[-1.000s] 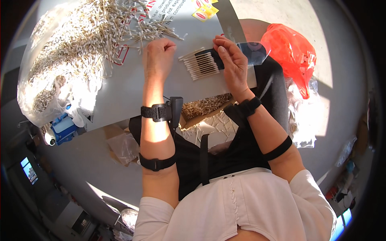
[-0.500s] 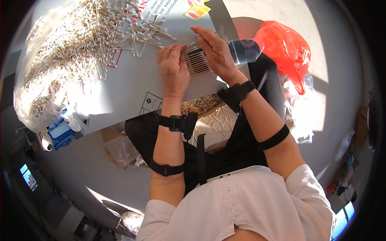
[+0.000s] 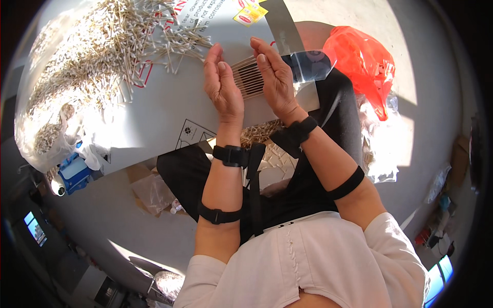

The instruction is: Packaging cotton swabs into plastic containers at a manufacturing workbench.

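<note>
Well, past the loose swabs (image 3: 259, 132) below the table's (image 3: 159, 123) near edge, I see the left hand (image 3: 226, 93) and right hand (image 3: 279, 84) cupped, fingers unclenched. The cotton swab row (image 3: 248, 78) lies between them by the near right corner, one palm at each end; I can't tell whether they press it. Farther off, a swab heap (image 3: 102, 56) fills the left side; yellow stickers (image 3: 250, 13) lie near the right edge.

Left hand (image 3: 224, 87) and right hand (image 3: 277, 79) partly hide the swab row (image 3: 248, 78); the top edge crops the swab heap (image 3: 97, 56).
</note>
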Available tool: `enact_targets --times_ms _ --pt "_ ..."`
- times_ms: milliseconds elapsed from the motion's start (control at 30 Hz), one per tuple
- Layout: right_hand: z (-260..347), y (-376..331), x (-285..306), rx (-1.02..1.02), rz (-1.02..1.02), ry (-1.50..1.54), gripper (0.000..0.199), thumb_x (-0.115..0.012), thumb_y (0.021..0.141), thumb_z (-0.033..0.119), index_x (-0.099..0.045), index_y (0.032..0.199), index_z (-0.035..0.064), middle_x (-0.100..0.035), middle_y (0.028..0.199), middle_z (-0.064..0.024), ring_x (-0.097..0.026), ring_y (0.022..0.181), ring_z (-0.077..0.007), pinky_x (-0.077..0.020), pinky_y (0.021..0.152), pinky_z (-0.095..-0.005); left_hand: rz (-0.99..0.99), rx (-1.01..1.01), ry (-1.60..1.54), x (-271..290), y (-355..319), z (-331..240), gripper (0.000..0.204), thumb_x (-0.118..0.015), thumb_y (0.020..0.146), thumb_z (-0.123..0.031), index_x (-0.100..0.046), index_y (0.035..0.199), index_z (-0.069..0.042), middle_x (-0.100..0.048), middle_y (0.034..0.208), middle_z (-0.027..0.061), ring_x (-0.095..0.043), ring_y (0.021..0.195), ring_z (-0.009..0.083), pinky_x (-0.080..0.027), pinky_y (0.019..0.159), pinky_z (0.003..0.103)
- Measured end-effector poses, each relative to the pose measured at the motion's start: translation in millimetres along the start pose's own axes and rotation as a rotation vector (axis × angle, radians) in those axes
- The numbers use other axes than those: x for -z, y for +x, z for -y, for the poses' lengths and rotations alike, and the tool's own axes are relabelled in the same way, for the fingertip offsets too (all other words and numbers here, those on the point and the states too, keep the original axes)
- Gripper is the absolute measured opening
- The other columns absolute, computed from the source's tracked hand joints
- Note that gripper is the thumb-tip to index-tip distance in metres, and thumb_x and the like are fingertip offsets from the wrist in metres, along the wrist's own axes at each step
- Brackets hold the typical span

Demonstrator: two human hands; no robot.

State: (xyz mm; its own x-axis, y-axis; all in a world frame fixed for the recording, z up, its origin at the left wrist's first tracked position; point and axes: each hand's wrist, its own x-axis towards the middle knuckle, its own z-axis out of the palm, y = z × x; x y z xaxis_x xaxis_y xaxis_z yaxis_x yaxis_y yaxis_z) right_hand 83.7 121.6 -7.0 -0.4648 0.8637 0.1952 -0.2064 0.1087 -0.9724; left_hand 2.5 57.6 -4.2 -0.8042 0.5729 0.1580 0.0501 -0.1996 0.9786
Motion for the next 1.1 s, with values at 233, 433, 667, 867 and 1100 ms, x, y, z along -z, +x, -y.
enact_targets --times_ms 233,433,667,867,1100 --pt "2 2 4 -0.1 -0.002 0.044 0.036 -0.045 0.105 0.015 -0.052 0.136 -0.0029 -0.056 0.136 -0.0124 -0.052 0.126 -0.018 -0.0384 0.111 -0.0297 0.01 0.046 -0.164 -1 10 0 0.04 -0.042 0.105 -0.021 -0.047 0.135 0.005 -0.051 0.137 0.0165 -0.047 0.129 0.0255 -0.033 0.114 0.038" --pt "3 1 1 -0.113 -0.035 0.074 0.037 -0.044 0.106 0.016 -0.052 0.135 -0.0044 -0.057 0.133 -0.013 -0.053 0.125 -0.018 -0.04 0.11 -0.0292 -0.05 0.085 -0.275 4 10 -3 0.039 -0.041 0.105 -0.02 -0.046 0.135 0.005 -0.05 0.138 0.0184 -0.048 0.129 0.0265 -0.034 0.113 0.039" --pt "9 2 18 -0.179 -0.067 0.133 0.035 -0.045 0.105 0.016 -0.054 0.132 -0.0054 -0.059 0.129 -0.0124 -0.056 0.122 -0.0177 -0.0421 0.108 -0.029 0.103 0.014 -0.024 23 3 -15 0.055 -0.061 0.095 -0.024 -0.042 0.139 0.003 -0.046 0.143 0.0189 -0.043 0.135 0.0299 -0.031 0.115 0.042" --pt "14 -8 33 -0.169 -0.117 0.184 0.03 -0.051 0.103 0.012 -0.058 0.127 -0.0047 -0.065 0.117 -0.0072 -0.059 0.106 -0.0122 -0.0454 0.094 -0.0226 0.528 -0.407 1.057 33 -11 -21 0.086 -0.079 0.077 -0.033 -0.038 0.146 -0.003 -0.035 0.153 0.0165 -0.034 0.141 0.036 -0.025 0.118 0.045" --pt "25 -22 50 -0.134 -0.014 -0.227 0.017 -0.061 0.093 0.004 -0.066 0.109 0.0005 -0.067 0.103 -0.0074 -0.066 0.094 -0.0146 -0.052 0.082 -0.0267 0.507 -0.352 1.089 31 -14 -23 0.093 -0.08 0.074 -0.031 -0.032 0.148 -0.003 -0.029 0.156 0.0163 -0.027 0.145 0.0335 -0.02 0.118 0.052"
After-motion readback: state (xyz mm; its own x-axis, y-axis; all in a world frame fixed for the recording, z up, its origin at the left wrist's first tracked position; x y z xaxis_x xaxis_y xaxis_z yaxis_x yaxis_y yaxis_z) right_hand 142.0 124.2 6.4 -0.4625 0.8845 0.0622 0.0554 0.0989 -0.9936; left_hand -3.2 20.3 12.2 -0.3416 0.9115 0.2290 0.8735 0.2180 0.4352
